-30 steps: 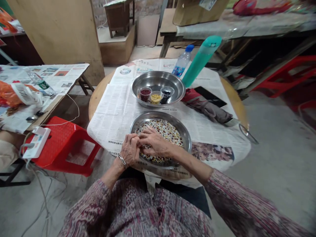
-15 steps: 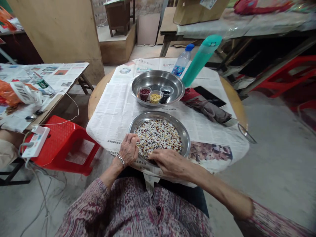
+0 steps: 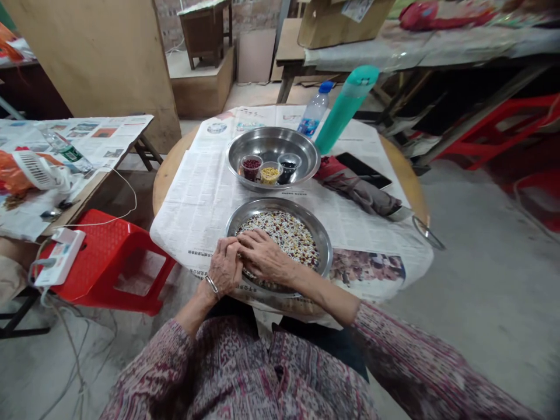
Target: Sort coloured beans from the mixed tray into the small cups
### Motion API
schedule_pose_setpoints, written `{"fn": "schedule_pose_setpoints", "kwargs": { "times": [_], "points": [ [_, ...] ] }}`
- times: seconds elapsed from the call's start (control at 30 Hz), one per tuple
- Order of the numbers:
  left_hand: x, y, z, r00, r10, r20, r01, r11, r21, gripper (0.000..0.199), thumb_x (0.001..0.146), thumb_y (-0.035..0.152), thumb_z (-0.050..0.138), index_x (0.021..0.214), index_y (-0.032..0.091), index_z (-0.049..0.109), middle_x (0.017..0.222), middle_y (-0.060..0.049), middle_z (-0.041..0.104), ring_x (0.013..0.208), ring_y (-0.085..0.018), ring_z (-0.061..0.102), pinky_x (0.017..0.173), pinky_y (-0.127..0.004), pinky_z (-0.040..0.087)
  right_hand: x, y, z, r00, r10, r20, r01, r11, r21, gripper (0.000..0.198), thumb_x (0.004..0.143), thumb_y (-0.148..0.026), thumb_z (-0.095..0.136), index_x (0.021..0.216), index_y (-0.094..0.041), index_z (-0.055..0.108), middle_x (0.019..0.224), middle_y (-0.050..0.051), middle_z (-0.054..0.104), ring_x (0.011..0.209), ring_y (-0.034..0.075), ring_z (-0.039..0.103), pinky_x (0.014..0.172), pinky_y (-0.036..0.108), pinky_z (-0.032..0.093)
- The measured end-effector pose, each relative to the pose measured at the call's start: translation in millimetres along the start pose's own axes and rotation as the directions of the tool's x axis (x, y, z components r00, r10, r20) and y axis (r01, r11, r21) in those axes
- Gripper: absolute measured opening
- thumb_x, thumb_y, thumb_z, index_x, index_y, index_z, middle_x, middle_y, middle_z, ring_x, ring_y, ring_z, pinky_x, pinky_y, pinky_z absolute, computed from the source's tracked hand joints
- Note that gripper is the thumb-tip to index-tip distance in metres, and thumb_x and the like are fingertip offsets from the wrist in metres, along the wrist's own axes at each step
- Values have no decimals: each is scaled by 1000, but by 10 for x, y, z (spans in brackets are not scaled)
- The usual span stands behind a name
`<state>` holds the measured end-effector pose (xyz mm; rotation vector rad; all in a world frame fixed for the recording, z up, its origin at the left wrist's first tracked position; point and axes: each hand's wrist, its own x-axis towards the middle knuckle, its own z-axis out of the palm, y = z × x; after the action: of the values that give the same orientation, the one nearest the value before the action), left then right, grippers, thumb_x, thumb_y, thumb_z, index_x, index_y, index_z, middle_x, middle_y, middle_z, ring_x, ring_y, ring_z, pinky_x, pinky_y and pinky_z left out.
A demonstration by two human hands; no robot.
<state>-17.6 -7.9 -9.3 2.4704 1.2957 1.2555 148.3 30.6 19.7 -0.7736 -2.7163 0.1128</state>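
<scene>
In front of me a steel basin (image 3: pixel 326 242) holds a mix of white grains with red, yellow and dark beans (image 3: pixel 293 229). At its left rim is my left hand (image 3: pixel 224 269), fingers curled together, a bracelet on the wrist. Reaching across the mix, my right hand (image 3: pixel 266 256) has bent fingers meeting the left fingertips. Whatever lies between the fingers is hidden. Behind stands a second steel basin (image 3: pixel 280 137) with three clear cups: red beans (image 3: pixel 251 168), yellow beans (image 3: pixel 269 173) and black beans (image 3: pixel 288 167).
Newspaper (image 3: pixel 184 204) covers the round table. A water bottle (image 3: pixel 314 111) and a green bottle (image 3: pixel 345 111) stand at the back; a folded umbrella (image 3: pixel 359 189) and a dark tablet (image 3: pixel 365 170) lie right. A red stool (image 3: pixel 109 262) with a power strip (image 3: pixel 61 256) is left.
My right hand has moved left and away from me, from the basin's near edge to my left fingertips. The left hand stays at the rim. The view has shifted slightly.
</scene>
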Motion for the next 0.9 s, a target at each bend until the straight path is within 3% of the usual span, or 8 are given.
{"fn": "schedule_pose_setpoints", "kwargs": {
  "times": [0.07,0.17,0.33,0.43,0.57,0.73,0.9],
  "points": [
    [9,5,-9,1000,0,12,0,1000,-4,32,79,1,41,106,16,45,107,-10,48,103,-23,48,90,-42,50,20,113,-7,998,54,25,-52,996,-68,21,90,-21,49,104,-15,63,110,13,62,107,26,49,97,44,38],
    [20,12,-20,1000,2,16,-2,1000,-10,30,79,1,41,104,17,45,104,-10,48,101,-23,48,89,-41,50,-88,352,-95,973,229,20,-222,958,-180,22,90,-16,45,97,-15,65,103,14,64,100,27,50,91,42,40],
    [28,15,-23,1000,17,13,-17,1000,-7,30,79,1,41,104,17,46,103,-10,49,100,-22,49,88,-40,51,-438,650,-186,848,509,-147,-530,825,-198,26,89,-16,42,101,-15,65,101,16,63,100,29,50,82,40,43],
    [35,18,-28,999,22,23,-22,1000,3,29,79,1,41,103,17,47,103,-10,50,100,-23,49,89,-40,50,-491,607,-137,808,564,-171,-587,797,-144,26,92,-20,42,107,-17,63,101,13,62,98,27,52,82,37,45],
    [41,22,-35,999,25,32,-26,1000,11,27,80,2,40,101,17,47,103,-10,51,99,-23,49,89,-40,50,-348,271,-56,860,507,-56,-509,861,-21,22,93,-24,45,107,-18,61,102,12,58,96,23,54,80,34,47],
    [38,19,-34,999,36,40,-37,999,27,26,81,1,39,101,16,46,101,-10,51,99,-23,49,88,-41,50,-274,-151,-55,956,286,72,-294,938,184,18,91,-15,49,103,-18,61,101,8,57,94,19,54,82,31,48],
    [30,10,-24,999,29,41,-30,999,16,26,80,2,40,101,17,47,100,-9,51,98,-23,49,88,-40,49,-352,-134,-89,989,89,118,-113,969,219,17,90,-14,51,97,-19,65,94,7,59,91,19,52,77,31,47]
  ]
}}
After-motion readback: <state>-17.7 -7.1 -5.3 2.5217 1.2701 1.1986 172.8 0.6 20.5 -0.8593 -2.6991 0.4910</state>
